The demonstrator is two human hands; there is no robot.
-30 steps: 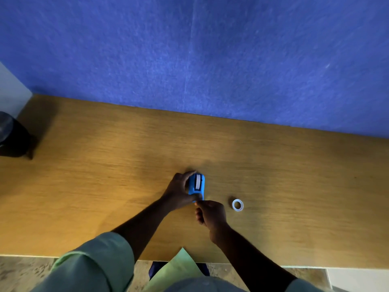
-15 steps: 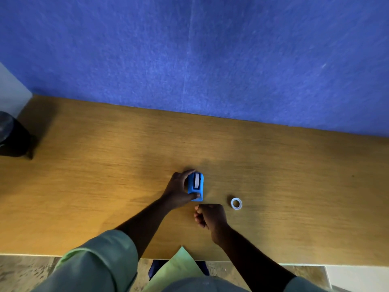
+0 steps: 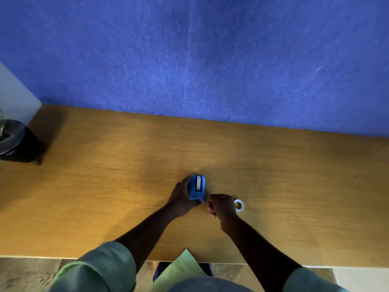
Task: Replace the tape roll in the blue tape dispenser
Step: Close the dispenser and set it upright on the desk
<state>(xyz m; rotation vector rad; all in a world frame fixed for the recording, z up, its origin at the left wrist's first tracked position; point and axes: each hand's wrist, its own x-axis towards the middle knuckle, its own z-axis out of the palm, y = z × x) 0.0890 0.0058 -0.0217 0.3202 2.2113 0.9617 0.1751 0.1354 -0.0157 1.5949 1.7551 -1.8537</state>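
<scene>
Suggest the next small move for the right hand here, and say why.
Probably release the dispenser and pull the right hand clear. A white roll already sits in the blue tape dispenser, which the left hand grips, and the right hand is curled beside its near end. The bare ring on the desk looks like the spent core.

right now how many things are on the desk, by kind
dispenser: 1, blue, held by the left hand
tape ring: 1, white, lying flat beside the right hand
dark pot: 1, at the desk's far left
total: 3
</scene>
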